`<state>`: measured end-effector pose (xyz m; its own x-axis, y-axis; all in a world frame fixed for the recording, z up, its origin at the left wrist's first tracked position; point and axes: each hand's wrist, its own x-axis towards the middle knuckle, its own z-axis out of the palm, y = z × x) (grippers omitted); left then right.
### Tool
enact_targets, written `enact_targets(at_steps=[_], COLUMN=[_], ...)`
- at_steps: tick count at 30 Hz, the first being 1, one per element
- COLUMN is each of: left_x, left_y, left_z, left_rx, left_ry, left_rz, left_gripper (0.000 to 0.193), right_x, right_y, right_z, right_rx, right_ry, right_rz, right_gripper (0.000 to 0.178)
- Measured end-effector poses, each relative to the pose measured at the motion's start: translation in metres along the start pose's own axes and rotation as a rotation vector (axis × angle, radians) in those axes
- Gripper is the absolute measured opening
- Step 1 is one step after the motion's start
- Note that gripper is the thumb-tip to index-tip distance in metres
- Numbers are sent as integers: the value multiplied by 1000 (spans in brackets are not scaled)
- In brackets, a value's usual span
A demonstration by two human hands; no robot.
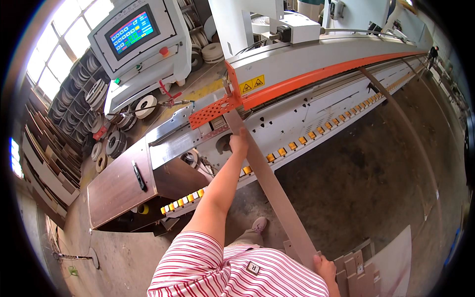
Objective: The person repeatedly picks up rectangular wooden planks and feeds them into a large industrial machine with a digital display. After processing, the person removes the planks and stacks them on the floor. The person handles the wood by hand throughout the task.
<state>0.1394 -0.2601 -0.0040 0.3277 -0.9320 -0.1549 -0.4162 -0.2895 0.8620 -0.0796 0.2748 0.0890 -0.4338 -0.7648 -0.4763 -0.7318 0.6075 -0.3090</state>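
A long, narrow grey-brown board (275, 190) slants from my body up to the feed end of a long grey-and-orange machine (316, 74). My left hand (239, 143) is closed round the board near its far end, just below the perforated orange plate (210, 113). That far end lies against the machine's edge beside the plate. Low on the right, my right hand (325, 270) grips the near end, with the fingers partly hidden.
Yellow rollers (292, 146) line the machine's lower rail. A box cutter (139, 176) lies on the brown cabinet (116, 190) at left. Behind it stand a control panel (132, 32) and rolls of edging (116, 143). More boards (358, 277) stand at lower right; a person (433, 55) is far off.
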Motion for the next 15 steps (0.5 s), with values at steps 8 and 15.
enact_targets(at_steps=[8, 15], left_x=[18, 14], left_y=[15, 51], left_z=[78, 92], left_rx=[156, 433], left_ry=[-40, -213], left_rz=[111, 737], left_gripper=[78, 52], right_x=[38, 67], right_y=[26, 42], right_z=[-36, -52], right_rx=[66, 89], right_ry=[133, 278], right_rz=[-57, 62], right_gripper=[58, 45])
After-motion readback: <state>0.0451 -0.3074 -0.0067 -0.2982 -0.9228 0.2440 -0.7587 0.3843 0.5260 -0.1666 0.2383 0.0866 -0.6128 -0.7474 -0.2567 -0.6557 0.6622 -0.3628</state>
